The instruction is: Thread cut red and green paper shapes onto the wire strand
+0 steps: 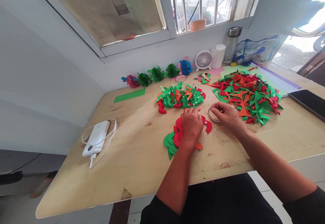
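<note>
My left hand (191,124) rests over a small heap of cut paper, its fingers bent and close together on a curved red paper piece (208,125) with small white tabs. Its fingertips are partly hidden. More red pieces and green scalloped paper pieces (170,143) lie beneath and left of it, with an orange piece (198,146) by the wrist. In my right hand (225,114), thumb and fingers pinch a thin ring that looks like a narrow tape roll (212,118), just right of the red piece.
Behind my hands lies a pile of green, red and orange cutouts (180,96); paper scraps (248,95) heap at right. Along the wall stand honeycomb paper figures (156,74), a small fan (203,60) and a glass bottle (231,44). A power bank (97,138) lies left, a phone (309,102) right.
</note>
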The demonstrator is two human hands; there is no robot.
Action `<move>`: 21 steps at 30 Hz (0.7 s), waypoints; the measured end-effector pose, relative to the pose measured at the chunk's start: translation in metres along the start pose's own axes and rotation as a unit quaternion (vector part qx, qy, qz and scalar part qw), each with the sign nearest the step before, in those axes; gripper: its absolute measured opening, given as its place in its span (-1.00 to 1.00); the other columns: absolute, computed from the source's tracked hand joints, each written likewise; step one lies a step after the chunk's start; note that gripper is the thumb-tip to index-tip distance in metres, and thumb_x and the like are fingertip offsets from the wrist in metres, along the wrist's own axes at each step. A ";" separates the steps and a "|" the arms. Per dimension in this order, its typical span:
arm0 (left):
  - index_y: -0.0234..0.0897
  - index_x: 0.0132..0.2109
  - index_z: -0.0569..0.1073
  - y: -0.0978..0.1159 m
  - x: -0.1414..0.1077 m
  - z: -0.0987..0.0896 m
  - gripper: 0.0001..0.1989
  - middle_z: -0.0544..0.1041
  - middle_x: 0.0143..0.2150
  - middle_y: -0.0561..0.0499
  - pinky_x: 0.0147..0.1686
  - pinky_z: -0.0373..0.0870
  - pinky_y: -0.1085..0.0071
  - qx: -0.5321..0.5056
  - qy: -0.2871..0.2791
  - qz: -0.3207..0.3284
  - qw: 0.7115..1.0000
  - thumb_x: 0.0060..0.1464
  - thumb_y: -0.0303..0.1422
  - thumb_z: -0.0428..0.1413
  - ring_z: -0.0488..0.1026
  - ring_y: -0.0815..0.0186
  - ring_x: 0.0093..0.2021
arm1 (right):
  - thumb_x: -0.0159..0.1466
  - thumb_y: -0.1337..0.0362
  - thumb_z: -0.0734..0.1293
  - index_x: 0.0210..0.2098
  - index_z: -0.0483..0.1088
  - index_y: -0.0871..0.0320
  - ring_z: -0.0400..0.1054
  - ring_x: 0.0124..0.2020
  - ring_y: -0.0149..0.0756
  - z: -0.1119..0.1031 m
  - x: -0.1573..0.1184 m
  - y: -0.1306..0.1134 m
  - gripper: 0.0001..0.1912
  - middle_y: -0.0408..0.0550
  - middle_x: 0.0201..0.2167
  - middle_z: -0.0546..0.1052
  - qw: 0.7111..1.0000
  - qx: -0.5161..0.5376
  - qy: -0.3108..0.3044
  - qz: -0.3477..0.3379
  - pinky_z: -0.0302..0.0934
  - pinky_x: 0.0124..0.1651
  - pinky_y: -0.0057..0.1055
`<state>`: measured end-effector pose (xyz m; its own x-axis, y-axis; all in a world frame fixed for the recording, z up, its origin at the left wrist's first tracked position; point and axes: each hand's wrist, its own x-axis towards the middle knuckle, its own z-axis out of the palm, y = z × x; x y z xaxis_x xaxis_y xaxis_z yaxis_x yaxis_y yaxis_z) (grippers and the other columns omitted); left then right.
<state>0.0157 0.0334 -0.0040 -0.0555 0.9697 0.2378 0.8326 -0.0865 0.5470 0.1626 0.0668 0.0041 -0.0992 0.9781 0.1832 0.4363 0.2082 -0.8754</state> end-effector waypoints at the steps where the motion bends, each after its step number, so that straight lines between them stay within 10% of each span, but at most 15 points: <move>1: -0.25 -0.06 0.45 0.001 -0.001 -0.001 -0.72 0.49 -0.07 -0.12 0.01 0.20 0.22 0.037 -0.024 0.008 0.999 0.09 -0.47 -0.02 0.31 0.14 0.00 | 0.12 0.15 0.27 -0.44 0.42 0.18 0.23 -0.54 -0.41 0.002 -0.001 0.001 -0.78 -0.15 -0.58 0.43 1.000 -0.007 0.001 -0.006 0.09 -0.48 -0.45; 8: -0.21 -0.14 0.40 0.007 -0.002 -0.005 -0.82 0.41 -0.06 -0.14 -0.10 0.20 0.20 0.160 -0.100 -0.001 0.982 0.10 -0.44 -0.01 0.25 0.10 -0.01 | 0.14 0.17 0.24 -0.37 0.44 0.19 0.32 -0.48 -0.35 0.007 -0.007 0.002 -0.77 -0.08 -0.50 0.50 0.999 -0.030 -0.011 -0.038 0.23 -0.39 -0.40; 21: -0.19 -0.38 0.37 -0.004 -0.001 -0.006 -0.91 0.51 -0.24 -0.02 -0.15 0.23 0.25 0.047 -0.050 -0.011 0.998 0.04 -0.48 0.05 0.36 0.16 -0.11 | 0.17 0.17 0.23 -0.33 0.43 0.18 0.34 -0.46 -0.31 0.006 -0.007 0.011 -0.77 -0.05 -0.46 0.51 0.996 -0.068 -0.006 -0.054 0.22 -0.39 -0.37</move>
<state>0.0088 0.0316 -0.0013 -0.0223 0.9894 0.1432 0.8804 -0.0485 0.4717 0.1631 0.0618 -0.0097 -0.1623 0.9501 0.2662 0.5401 0.3114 -0.7819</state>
